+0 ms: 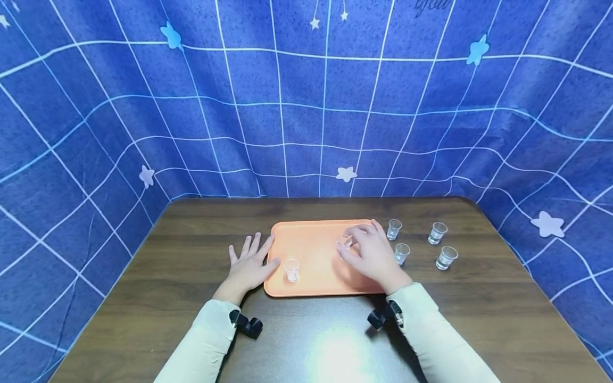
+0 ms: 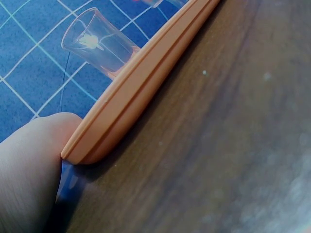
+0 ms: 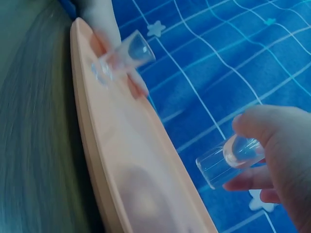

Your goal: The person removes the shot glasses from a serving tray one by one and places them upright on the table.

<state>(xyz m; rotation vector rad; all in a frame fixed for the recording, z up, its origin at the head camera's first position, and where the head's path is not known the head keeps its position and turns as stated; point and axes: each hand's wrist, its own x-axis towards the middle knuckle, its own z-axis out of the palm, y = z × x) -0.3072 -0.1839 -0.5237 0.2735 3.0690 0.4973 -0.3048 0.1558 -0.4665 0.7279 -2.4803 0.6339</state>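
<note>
My right hand (image 1: 371,252) pinches a small clear shot glass (image 3: 214,167) between thumb and fingers, above the right part of an orange tray (image 1: 313,287). In the right wrist view the fingers are round the glass's upper end, and its lower end sticks out toward the tray. My left hand (image 1: 249,268) lies with fingers spread at the tray's left side, its thumb (image 2: 58,133) against the rim. Near that thumb another clear shot glass (image 1: 291,270) stands upright on the tray.
Right of the tray stand several more shot glasses: one at the back (image 1: 394,229), one partly behind my right hand (image 1: 402,254), and others farther right (image 1: 446,258). The brown wooden table (image 1: 191,229) ends at a blue gridded curtain (image 1: 306,122) with stars.
</note>
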